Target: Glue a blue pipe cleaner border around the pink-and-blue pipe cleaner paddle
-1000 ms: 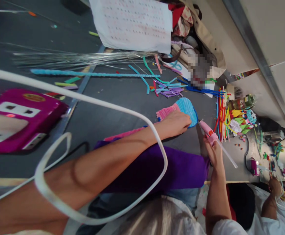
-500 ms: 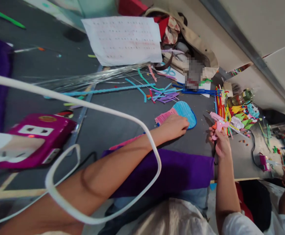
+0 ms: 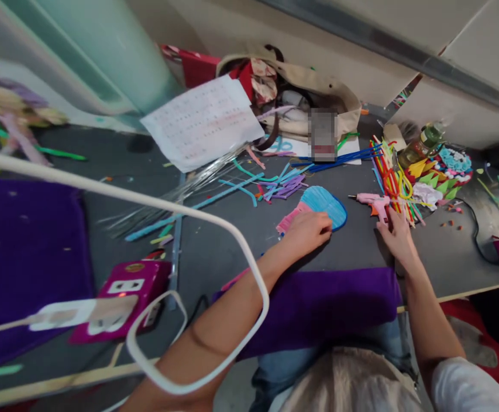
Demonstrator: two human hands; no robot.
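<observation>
A flat pink and blue piece (image 3: pixel 324 203), covered in rows of pipe cleaners with a darker blue rim, lies on the dark table. My left hand (image 3: pixel 307 232) rests over its lower side, fingers curled closed at the blue part; the fingertips are partly hidden. To the right, a pink glue gun (image 3: pixel 372 198) with an orange trigger points its nozzle left, low over or on the table. Around the end of its handle, thumb on one side and fingers on the other, is my right hand (image 3: pixel 397 232). Beside it lies a bundle of coloured pipe cleaners (image 3: pixel 389 171).
A white cable (image 3: pixel 232 229) loops across the view in front of my left arm. A magenta power box (image 3: pixel 123 277) stands at left. Cut pipe cleaners (image 3: pixel 281 186), a written sheet (image 3: pixel 206 123), a beige bag (image 3: pixel 344 109) and a glass bottle (image 3: pixel 421 143) lie or stand farther back.
My right hand has lowered the glue gun from a raised tilt to nearly level, nozzle left. My left hand stays on the pink and blue piece. The camera view has shifted left.
</observation>
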